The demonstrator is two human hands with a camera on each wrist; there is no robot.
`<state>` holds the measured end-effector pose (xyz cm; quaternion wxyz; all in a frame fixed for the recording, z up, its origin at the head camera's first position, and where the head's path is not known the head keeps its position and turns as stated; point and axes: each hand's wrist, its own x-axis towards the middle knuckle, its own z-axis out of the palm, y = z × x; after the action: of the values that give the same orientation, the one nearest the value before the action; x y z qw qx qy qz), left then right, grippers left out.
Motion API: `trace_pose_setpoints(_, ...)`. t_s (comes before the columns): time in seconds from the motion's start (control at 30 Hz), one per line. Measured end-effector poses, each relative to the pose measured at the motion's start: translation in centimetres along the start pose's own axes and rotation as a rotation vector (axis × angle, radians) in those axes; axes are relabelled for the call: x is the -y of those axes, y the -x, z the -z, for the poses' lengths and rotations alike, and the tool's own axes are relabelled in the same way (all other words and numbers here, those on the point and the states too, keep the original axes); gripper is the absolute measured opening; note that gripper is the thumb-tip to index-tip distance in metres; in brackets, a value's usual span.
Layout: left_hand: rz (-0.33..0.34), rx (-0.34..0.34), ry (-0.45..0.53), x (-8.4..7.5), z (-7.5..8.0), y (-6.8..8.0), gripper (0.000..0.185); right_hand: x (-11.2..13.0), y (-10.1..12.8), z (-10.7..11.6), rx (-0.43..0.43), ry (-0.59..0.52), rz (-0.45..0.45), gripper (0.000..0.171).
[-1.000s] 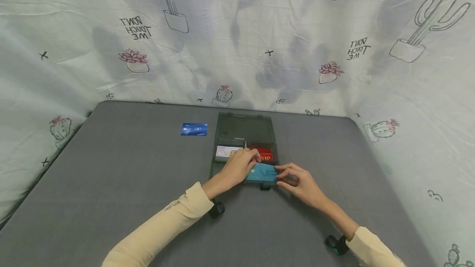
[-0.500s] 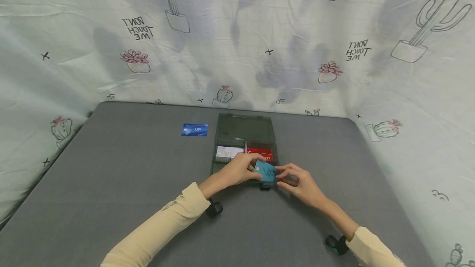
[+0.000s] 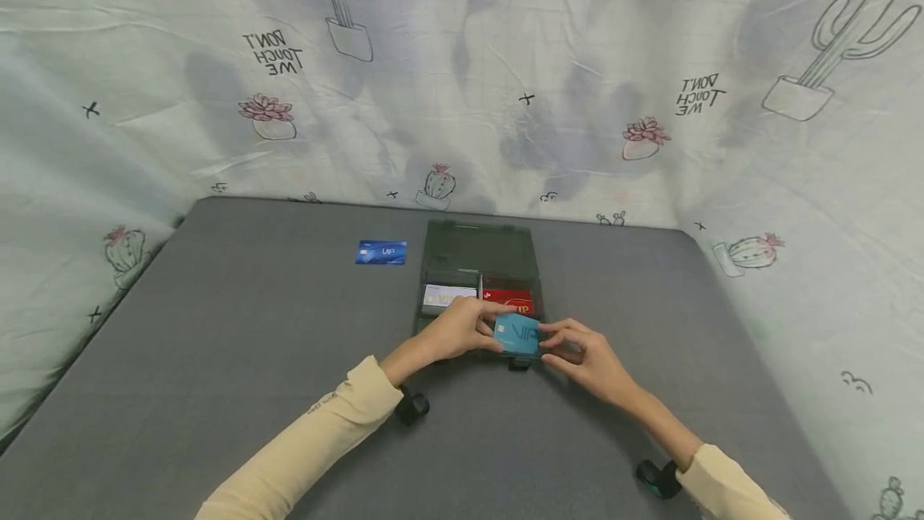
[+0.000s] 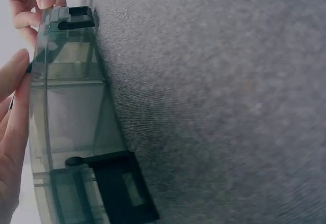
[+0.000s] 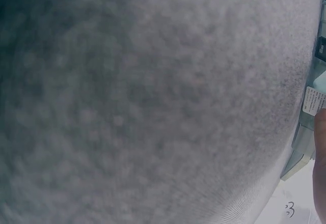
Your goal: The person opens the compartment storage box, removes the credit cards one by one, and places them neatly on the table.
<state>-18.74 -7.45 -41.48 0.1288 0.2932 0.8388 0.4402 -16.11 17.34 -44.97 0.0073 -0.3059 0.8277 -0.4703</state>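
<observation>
Nearest the wearer, two cream sleeves [image 3: 303,440] reach across a grey tabletop [image 3: 253,327], with a black device [image 3: 413,408] at each wrist. The left hand [image 3: 456,330] pinches the left edge of a teal VIP card [image 3: 518,335] between thumb and fingers, a narrow grip. The card is tilted over the front-right part of a translucent dark-green box [image 4: 76,109]. The right hand [image 3: 593,357] has bent fingers, thumb apart, tips at the box's right edge; whether it grips box or card cannot be told. The compartments behind hold a white VIP card [image 3: 442,296] at left and a red VIP card [image 3: 508,299] at right. Beyond, the lid [image 3: 480,249] lies folded back. A blue VIP card [image 3: 381,253] rests left of it, before a cactus-print curtain [image 3: 433,62].
</observation>
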Motion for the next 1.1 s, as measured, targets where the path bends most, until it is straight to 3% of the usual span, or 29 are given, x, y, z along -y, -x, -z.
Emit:
trace_pose_setpoints(0.23,0.011,-0.039,0.089,0.1,0.5,0.3,0.057,-0.3,-0.3,0.4,-0.013,-0.006,-0.025,0.013)
trace_pose_setpoints(0.43,0.113,-0.089,0.26,0.4,1.2,0.6,0.055,0.2,-0.7,0.8,0.006,0.004,-0.019,0.014)
trace_pose_setpoints(0.67,0.189,-0.111,0.431,0.1,2.3,1.3,0.055,2.9,-1.0,1.2,0.014,-0.013,0.031,0.014)
trace_pose_setpoints(0.8,0.161,-0.139,0.424,0.3,2.5,1.6,0.052,3.3,-1.1,1.5,0.022,-0.01,0.031,0.013)
trace_pose_setpoints(1.1,0.277,-0.193,0.456,1.0,2.5,2.0,0.045,3.2,-1.0,1.5,0.004,-0.01,0.038,0.013)
